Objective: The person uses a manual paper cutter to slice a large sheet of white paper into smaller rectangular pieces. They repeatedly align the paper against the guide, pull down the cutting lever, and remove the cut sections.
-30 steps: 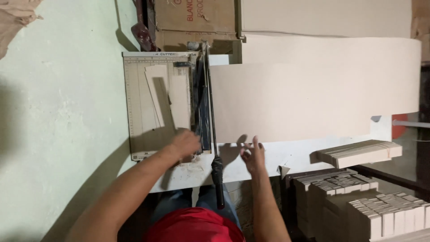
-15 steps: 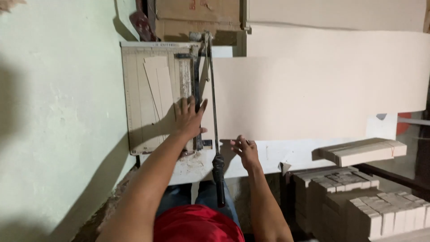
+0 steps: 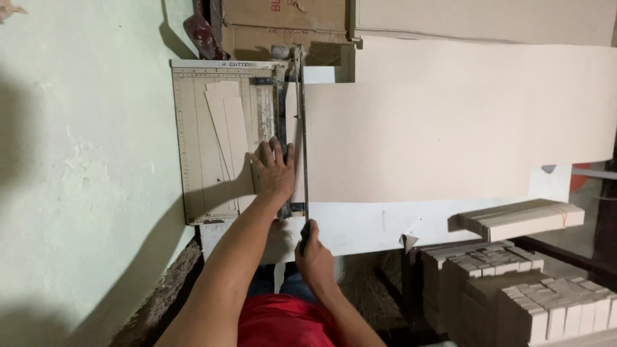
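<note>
A beige paper cutter board (image 3: 199,141) with a ruled grid lies on a white table (image 3: 360,225). My left hand (image 3: 273,168) presses flat, fingers spread, on the edge of a large cream sheet (image 3: 437,122) by the black clamp bar. The long blade arm (image 3: 301,128) runs along the board's right side. My right hand (image 3: 313,256) is closed around the arm's black handle at the table's front edge. Cut cream strips (image 3: 226,132) lie on the board left of my left hand.
A pale green wall (image 3: 83,173) stands close on the left. A brown cardboard box (image 3: 283,26) sits behind the cutter. Stacks of cut cream strips (image 3: 520,218) and more bundles (image 3: 514,289) fill the lower right.
My right hand moved from the sheet's front edge down to the blade handle and closed on it. My left hand went from the board's front up onto the sheet and stayed pressing.
</note>
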